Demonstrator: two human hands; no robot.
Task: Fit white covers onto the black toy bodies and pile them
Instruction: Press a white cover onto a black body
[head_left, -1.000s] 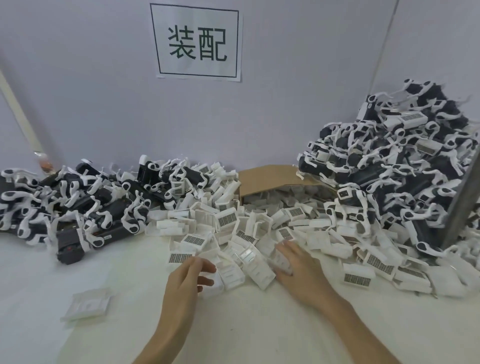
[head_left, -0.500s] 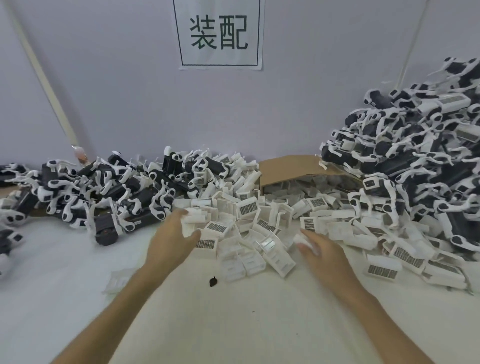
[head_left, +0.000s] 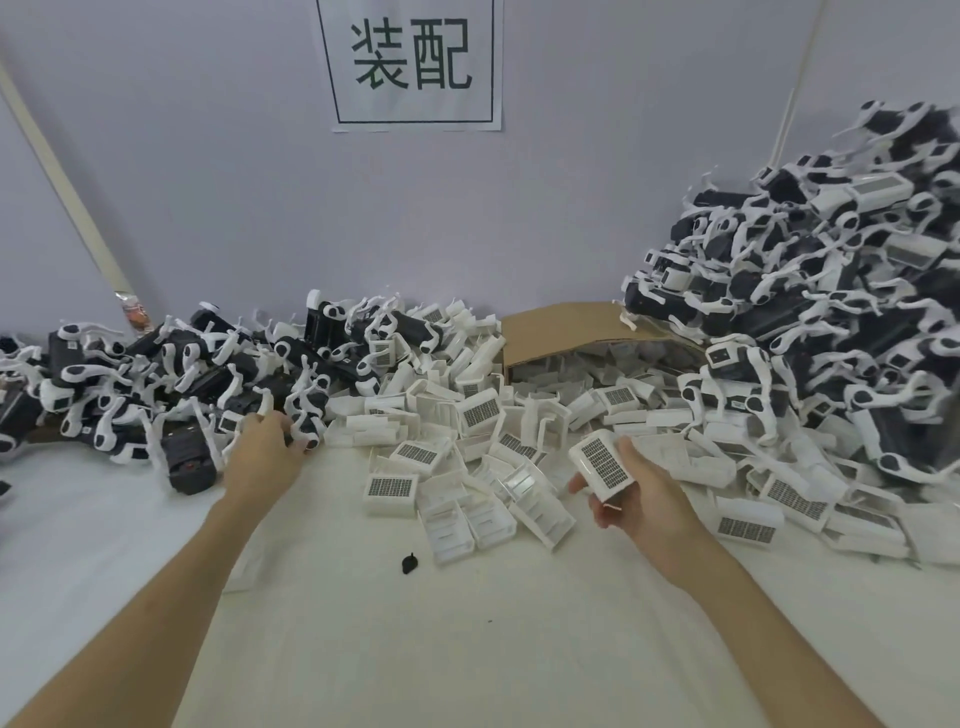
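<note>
My right hand (head_left: 641, 496) holds a white cover (head_left: 602, 462) with a dark grille, lifted just above the heap of loose white covers (head_left: 483, 441) in the middle of the table. My left hand (head_left: 262, 449) reaches into the left heap of black toy bodies with white legs (head_left: 156, 379), its fingers curled round one black toy body (head_left: 301, 415) at the heap's right edge. A tall pile of black-and-white toys (head_left: 821, 312) rises at the right.
An open cardboard box (head_left: 566, 325) with more covers lies at the back centre. A small black part (head_left: 409, 563) lies on the white table surface (head_left: 467, 623) between my arms. A paper sign (head_left: 415, 65) hangs on the wall behind.
My right hand has lifted a grilled white cover out of the heap. My left hand has moved left from the covers to the black toy bodies and closed on one.
</note>
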